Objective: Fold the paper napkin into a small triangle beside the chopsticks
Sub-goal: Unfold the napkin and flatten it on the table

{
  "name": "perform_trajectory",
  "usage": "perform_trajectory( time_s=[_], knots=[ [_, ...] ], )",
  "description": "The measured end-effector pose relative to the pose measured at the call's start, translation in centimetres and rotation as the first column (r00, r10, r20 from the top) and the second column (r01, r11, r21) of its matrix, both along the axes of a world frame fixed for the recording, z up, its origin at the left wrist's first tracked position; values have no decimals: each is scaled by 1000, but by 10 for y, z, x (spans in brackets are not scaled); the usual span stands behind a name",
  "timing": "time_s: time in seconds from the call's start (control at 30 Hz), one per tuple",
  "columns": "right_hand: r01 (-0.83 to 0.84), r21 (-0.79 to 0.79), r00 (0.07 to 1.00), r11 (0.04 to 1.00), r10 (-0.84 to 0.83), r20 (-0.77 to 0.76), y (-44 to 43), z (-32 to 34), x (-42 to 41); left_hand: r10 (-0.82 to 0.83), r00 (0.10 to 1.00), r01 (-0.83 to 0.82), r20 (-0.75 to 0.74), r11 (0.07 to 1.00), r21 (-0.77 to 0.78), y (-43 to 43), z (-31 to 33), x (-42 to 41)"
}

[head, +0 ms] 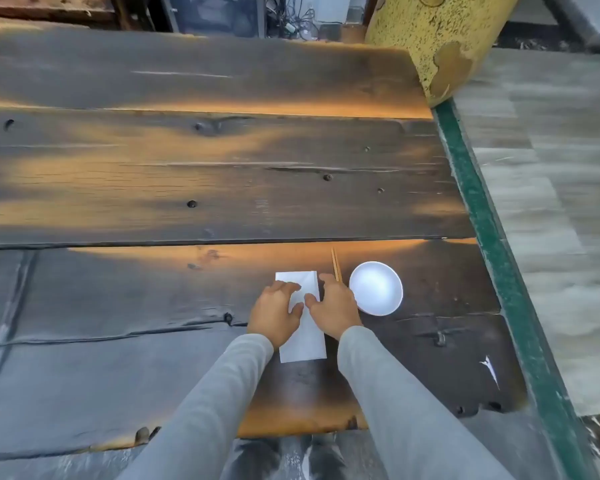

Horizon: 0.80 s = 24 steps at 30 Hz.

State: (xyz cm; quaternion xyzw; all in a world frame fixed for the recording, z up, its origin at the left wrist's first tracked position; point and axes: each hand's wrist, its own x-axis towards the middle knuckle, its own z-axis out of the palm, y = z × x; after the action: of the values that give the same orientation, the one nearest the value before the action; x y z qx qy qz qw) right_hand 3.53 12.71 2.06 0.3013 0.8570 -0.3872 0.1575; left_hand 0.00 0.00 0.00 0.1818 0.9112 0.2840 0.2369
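While both hands press down on it, the napkin (pixel 302 336) lies flat as a long white strip on the dark wooden bench (pixel 187 188). Left hand (pixel 274 315) and right hand (pixel 335 306) rest on its upper half, fingers (pixel 288 287) spread apart, gripping nothing. Chopsticks (pixel 336 265) lie just right of the napkin, partly under the right hand, with a white bowl (pixel 376 287) beside them

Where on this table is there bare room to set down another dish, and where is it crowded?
Free: the wide planks beyond the napkin, and the dark stretch left of the left hand. Crowded: the near right, where the napkin, both hands (right hand), chopsticks and white bowl sit side by side near the green edge.
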Motion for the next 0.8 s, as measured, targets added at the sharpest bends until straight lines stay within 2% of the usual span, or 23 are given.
perform_trajectory(
  time_s=[0.17,0.37,0.67,0.8],
  knots=[
    [165,-13,986,986,-165,35,-1,-18,-10,4,999,-5,35,999,39,3,-20,4],
    [203,-8,979,979,-203,29,-1,-35,-12,176,983,-180,44,977,115,5,-37,9],
    [260,-149,965,954,-260,15,0,-48,-16,253,967,-255,38,947,196,4,-49,7],
    [328,-271,940,905,-342,-2,4,-52,-12,269,963,-269,26,940,208,1,-51,5]
  ],
)
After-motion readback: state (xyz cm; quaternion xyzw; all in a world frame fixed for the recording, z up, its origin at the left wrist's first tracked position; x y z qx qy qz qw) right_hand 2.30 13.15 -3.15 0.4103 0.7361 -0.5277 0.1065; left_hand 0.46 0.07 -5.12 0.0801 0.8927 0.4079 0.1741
